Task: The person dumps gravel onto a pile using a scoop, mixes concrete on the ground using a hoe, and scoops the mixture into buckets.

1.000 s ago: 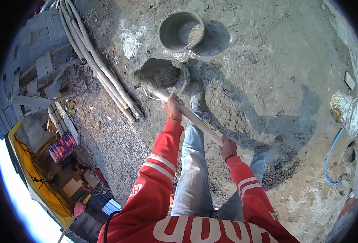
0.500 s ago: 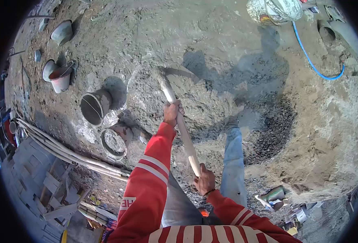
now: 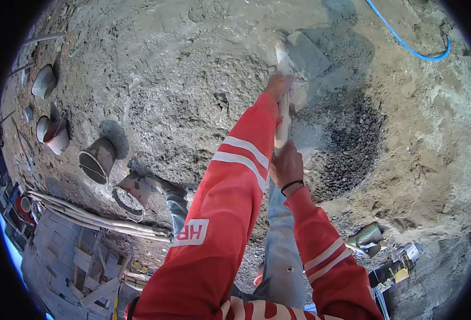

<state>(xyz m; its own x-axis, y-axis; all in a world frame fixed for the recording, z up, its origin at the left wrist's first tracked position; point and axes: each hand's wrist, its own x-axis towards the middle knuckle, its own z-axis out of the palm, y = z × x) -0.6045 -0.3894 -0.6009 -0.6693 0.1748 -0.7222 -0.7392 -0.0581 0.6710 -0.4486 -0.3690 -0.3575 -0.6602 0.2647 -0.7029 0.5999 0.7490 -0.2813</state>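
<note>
A long-handled shovel reaches away from me, its grey blade point(image 3: 307, 55) lying on the wet mortar near the top centre. My left hand point(image 3: 279, 85) is wrapped round the wooden handle point(image 3: 283, 127) close to the blade. Lower down, my right hand point(image 3: 287, 164) grips the handle near its end. Wet grey mortar point(image 3: 214, 90) spreads to the left of the blade, and dark gravel point(image 3: 347, 149) lies to the right of the handle. My shadow falls across the blade area.
Two buckets, one dark point(image 3: 98, 160) and one beside my foot point(image 3: 133, 193), stand at left. More buckets point(image 3: 56, 136) are farther left. Long poles point(image 3: 97, 217) lie by stacked boards point(image 3: 59, 256). A blue hose point(image 3: 406, 40) curves at upper right. A green container point(image 3: 366, 237) lies at lower right.
The shovel has swung from the bucket, where its blade held mortar, rightward to the mortar beside the gravel. Both hands moved with it, and the view has turned right.
</note>
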